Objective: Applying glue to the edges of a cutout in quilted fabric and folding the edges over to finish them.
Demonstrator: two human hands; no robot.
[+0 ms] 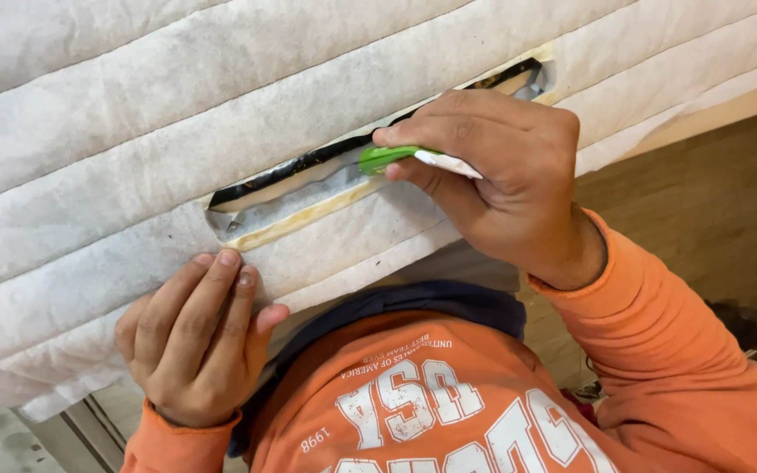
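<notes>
A white quilted fabric panel (221,96) fills most of the view. A long slit (308,188) runs across it, showing a black strip, grey lining and a yellowish edge inside. My right hand (492,180) grips a green-handled cutting tool (387,158) whose tip sits in the slit near its middle. My left hand (194,337) presses flat on the fabric just below the left end of the slit, fingers together. Both arms wear orange sleeves.
A wooden floor (711,201) shows at the right, below the panel's edge. My orange sweatshirt with white print (449,403) and its dark hood fill the lower middle. A pale floor strip (10,442) shows at the bottom left.
</notes>
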